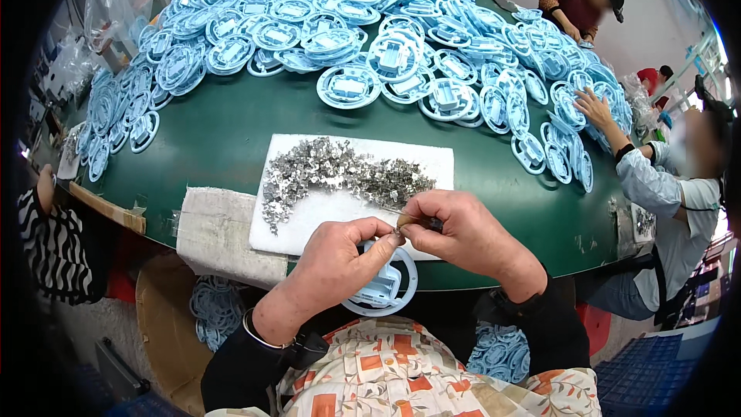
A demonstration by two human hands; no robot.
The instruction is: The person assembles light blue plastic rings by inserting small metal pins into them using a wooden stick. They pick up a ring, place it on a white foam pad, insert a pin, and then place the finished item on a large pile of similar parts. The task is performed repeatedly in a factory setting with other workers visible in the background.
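Note:
My left hand [332, 262] and my right hand [471, 235] meet over the near edge of a white foam board [332, 220], both closed with thumb and finger pinched. A small metal piece shows at my left fingertips. A thin shiny sliver sticks out by my right fingers; what they hold is mostly hidden. Just below my hands, a light blue plastic ring part [380, 297] with a boxy middle rests at the table edge, partly covered by my left hand. On the board lies a heap of small silvery metal pieces [332, 170].
A large pile of blue ring parts [285, 31] covers the far side of the green table [247, 116]. A padded, cloth-covered block [220, 228] sits left of the board. More rings lie below the table on both sides. A co-worker [671, 193] reaches into the pile at right.

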